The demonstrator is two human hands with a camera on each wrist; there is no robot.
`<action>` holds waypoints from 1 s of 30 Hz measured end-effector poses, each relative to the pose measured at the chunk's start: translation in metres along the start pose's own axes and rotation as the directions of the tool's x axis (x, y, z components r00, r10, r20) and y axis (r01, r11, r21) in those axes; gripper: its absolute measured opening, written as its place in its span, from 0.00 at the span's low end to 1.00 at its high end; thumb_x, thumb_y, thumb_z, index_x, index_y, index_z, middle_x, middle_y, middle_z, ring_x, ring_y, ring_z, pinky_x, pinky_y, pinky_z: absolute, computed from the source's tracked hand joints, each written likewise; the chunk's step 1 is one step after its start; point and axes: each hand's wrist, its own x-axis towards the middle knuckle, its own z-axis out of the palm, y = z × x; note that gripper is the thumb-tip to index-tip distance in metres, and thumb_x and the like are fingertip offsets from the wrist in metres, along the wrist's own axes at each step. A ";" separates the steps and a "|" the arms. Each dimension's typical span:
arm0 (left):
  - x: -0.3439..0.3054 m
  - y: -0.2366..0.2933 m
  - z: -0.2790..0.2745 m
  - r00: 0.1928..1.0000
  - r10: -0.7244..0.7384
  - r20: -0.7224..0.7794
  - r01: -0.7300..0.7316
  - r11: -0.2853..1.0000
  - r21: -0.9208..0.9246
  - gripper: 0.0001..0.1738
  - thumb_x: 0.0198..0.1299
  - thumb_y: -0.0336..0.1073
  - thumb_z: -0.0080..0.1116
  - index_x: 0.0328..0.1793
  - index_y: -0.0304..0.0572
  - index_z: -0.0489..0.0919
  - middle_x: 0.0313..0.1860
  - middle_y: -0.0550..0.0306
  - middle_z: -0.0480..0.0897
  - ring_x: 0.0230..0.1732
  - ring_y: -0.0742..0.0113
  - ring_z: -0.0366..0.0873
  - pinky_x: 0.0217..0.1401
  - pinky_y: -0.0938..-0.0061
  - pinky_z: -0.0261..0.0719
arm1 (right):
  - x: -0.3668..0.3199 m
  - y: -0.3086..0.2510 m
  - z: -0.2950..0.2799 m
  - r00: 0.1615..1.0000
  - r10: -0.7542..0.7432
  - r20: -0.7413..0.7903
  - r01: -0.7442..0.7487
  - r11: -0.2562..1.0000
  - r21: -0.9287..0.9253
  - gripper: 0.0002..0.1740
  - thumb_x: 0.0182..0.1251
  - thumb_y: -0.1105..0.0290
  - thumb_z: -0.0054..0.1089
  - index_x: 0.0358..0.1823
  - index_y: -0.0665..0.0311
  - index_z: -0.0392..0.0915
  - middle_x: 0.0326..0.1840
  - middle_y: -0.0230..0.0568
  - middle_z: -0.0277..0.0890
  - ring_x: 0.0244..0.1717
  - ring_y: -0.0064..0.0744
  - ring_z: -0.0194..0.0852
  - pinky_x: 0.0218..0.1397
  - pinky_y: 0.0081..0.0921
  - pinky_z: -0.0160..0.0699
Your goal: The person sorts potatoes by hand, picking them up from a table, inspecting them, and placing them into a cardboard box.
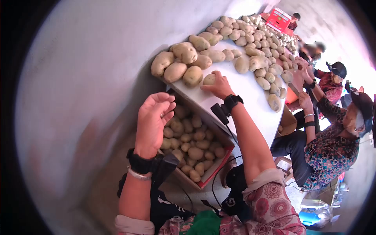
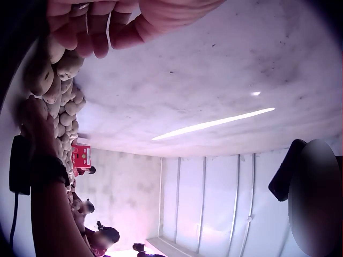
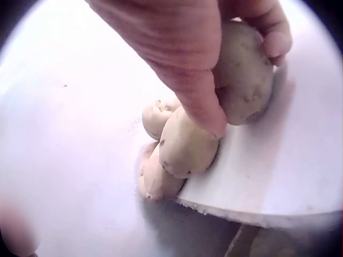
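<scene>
My right hand (image 1: pixel 220 86) is over the white tabletop (image 1: pixel 223 113) near its edge, with thumb and fingers round a potato (image 1: pixel 208 80). In the right wrist view that potato (image 3: pixel 244 80) sits between thumb and fingertips, low over the surface. Several large potatoes (image 1: pixel 192 76) cluster at the table corner just beyond it. My left hand (image 1: pixel 150 125) is raised beside the table edge, fingers loosely bent and holding nothing. Below it, an open cardboard box with a red rim (image 1: pixel 216 167) holds many potatoes (image 1: pixel 195 153).
A long heap of potatoes (image 1: pixel 258 62) runs back along the table, towards a red carton (image 1: pixel 278 20). A wall (image 1: pixel 86 78) rises on the left. Several people work along the right side, the nearest in a patterned shirt (image 1: pixel 333 156). Cables (image 1: pixel 214 184) hang near my lap.
</scene>
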 end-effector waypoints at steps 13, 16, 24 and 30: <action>-0.001 -0.009 0.018 1.000 -0.023 -0.007 0.024 0.998 0.062 0.08 0.59 0.26 0.48 0.44 0.45 0.73 0.43 0.63 0.78 0.42 0.76 0.75 0.45 0.80 0.72 | 0.044 0.024 -0.059 0.944 0.050 0.325 -0.179 0.908 0.380 0.34 0.63 0.53 0.51 0.65 0.66 0.62 0.55 0.47 0.72 0.46 0.43 0.76 0.48 0.34 0.80; 0.001 -0.015 0.023 0.999 -0.050 -0.003 0.050 0.997 0.059 0.07 0.59 0.25 0.49 0.43 0.41 0.75 0.40 0.61 0.78 0.40 0.77 0.75 0.42 0.83 0.72 | 0.096 0.056 -0.067 0.960 -0.180 -0.216 0.156 0.980 -0.125 0.27 0.54 0.58 0.59 0.55 0.62 0.73 0.47 0.55 0.76 0.49 0.48 0.75 0.54 0.40 0.73; 0.029 -0.024 0.040 0.995 -0.101 -0.010 0.101 0.990 0.097 0.08 0.59 0.25 0.48 0.44 0.42 0.73 0.42 0.60 0.78 0.42 0.73 0.76 0.46 0.78 0.73 | 0.186 0.078 -0.081 0.989 0.015 -0.144 -0.046 0.976 -0.215 0.41 0.47 0.47 0.62 0.61 0.63 0.67 0.61 0.62 0.58 0.59 0.58 0.64 0.64 0.40 0.65; 0.047 -0.033 0.052 0.989 -0.150 -0.003 0.150 0.986 0.069 0.07 0.59 0.24 0.50 0.43 0.39 0.74 0.39 0.60 0.79 0.40 0.76 0.76 0.42 0.82 0.72 | 0.226 0.079 -0.074 0.951 0.296 0.086 -0.248 0.900 -0.357 0.47 0.41 0.38 0.62 0.63 0.58 0.69 0.67 0.62 0.54 0.66 0.58 0.54 0.65 0.39 0.64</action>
